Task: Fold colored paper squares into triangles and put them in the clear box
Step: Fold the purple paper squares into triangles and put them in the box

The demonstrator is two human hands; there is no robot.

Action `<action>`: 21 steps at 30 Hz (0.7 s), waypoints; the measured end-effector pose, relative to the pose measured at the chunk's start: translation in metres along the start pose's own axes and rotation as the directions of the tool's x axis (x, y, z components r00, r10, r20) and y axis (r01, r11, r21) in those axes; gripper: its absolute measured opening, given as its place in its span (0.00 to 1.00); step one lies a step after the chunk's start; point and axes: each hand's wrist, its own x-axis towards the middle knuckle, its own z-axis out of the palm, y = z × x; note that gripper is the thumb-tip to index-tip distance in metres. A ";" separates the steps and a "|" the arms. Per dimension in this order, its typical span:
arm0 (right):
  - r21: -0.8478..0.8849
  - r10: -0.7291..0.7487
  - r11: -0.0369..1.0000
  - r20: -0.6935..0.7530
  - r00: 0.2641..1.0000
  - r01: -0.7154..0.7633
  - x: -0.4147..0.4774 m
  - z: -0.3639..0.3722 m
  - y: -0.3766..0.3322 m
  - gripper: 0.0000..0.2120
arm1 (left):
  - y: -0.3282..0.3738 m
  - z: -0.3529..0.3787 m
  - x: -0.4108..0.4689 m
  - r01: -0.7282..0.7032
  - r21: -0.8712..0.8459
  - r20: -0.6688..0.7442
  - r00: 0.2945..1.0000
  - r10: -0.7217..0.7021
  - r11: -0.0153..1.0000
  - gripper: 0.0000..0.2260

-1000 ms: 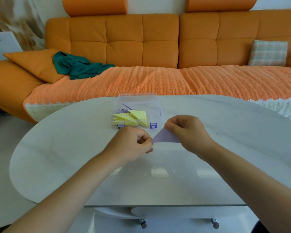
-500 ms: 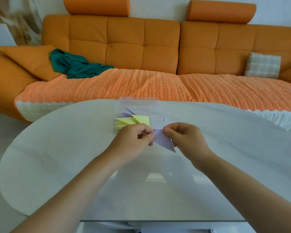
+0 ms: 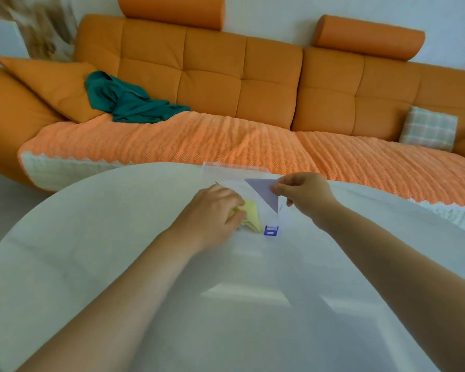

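A clear box [image 3: 236, 170] with a blue latch [image 3: 271, 231] stands near the far edge of the white table [image 3: 118, 251]. My right hand [image 3: 304, 194] pinches a folded purple paper triangle [image 3: 265, 193] by its upper right corner and holds it over the box. My left hand [image 3: 212, 210] rests at the box's left side, its fingers against the folded yellow triangles [image 3: 251, 217] lying inside. Whether the left fingers grip the yellow paper is hidden.
Behind the table runs an orange sofa [image 3: 253, 84] with a ribbed cover, a green cloth [image 3: 129, 100], an orange pillow [image 3: 51, 84] and a plaid cushion [image 3: 428, 128]. The table's near part reflects light.
My right hand lifted the purple triangle up and away to above the box. My left hand let go of it and moved to the yellow triangles. The view swung closer and tilted.
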 end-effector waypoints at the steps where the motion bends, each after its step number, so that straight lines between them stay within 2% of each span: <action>1: -0.042 0.002 0.999 0.033 0.999 -0.001 0.004 0.004 0.000 0.03 | -0.002 0.004 0.000 -0.011 0.040 0.029 1.000 0.010 0.999 0.13; 3: -0.122 0.017 0.993 0.099 0.995 -0.004 0.010 0.010 0.001 0.03 | -0.004 0.009 -0.002 -0.030 0.075 0.046 0.999 0.027 0.997 0.13; 5: -0.218 0.030 0.976 0.146 0.989 0.003 0.013 0.015 0.004 0.04 | -0.005 0.009 -0.005 -0.027 0.031 0.031 0.999 0.026 0.999 0.11; 8: -0.356 0.005 0.932 0.194 0.981 0.066 0.017 0.022 0.007 0.04 | -0.006 0.008 -0.005 0.038 -0.013 0.038 0.999 -0.037 0.999 0.12; 11: -0.436 -0.002 0.893 0.242 0.970 0.111 0.019 0.028 0.006 0.05 | -0.004 0.010 -0.005 0.134 -0.065 -0.078 0.987 -0.139 0.989 0.11; 14: -0.512 -0.002 0.846 0.277 0.961 0.149 0.019 0.034 0.005 0.06 | -0.002 0.011 -0.002 0.091 -0.062 -0.191 0.976 -0.102 0.994 0.06; 18: -0.608 -0.018 0.781 0.204 0.979 0.141 0.018 0.041 0.008 0.08 | -0.004 0.018 -0.002 0.004 -0.040 -0.024 1.000 -0.005 0.999 0.12; 21: -0.696 -0.039 0.703 0.169 0.985 0.147 0.015 0.043 0.009 0.12 | -0.008 0.026 -0.005 0.002 0.048 0.051 0.999 -0.005 0.999 0.16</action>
